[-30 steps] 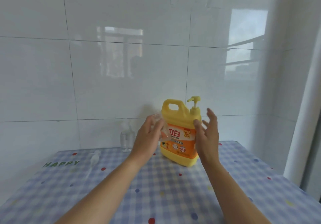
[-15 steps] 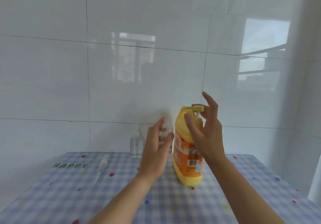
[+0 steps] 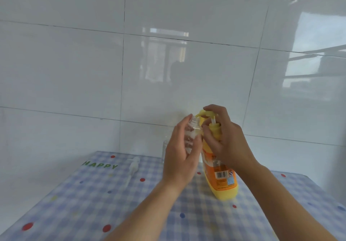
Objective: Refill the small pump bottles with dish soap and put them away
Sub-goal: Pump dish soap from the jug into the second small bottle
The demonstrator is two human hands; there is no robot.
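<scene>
Our left hand [image 3: 178,159] fingers wrap the small bottle [image 3: 192,128]; our right hand [image 3: 231,143] fingers curl over the yellow pump [image 3: 206,113].

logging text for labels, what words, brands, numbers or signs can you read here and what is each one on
"HAPPY": green letters on the tablecloth, far left part.
Soap jug: the orange label shows a barcode and small print, too blurred to read; no brand name can be read from this side.
Bottle: no text shows.
</scene>
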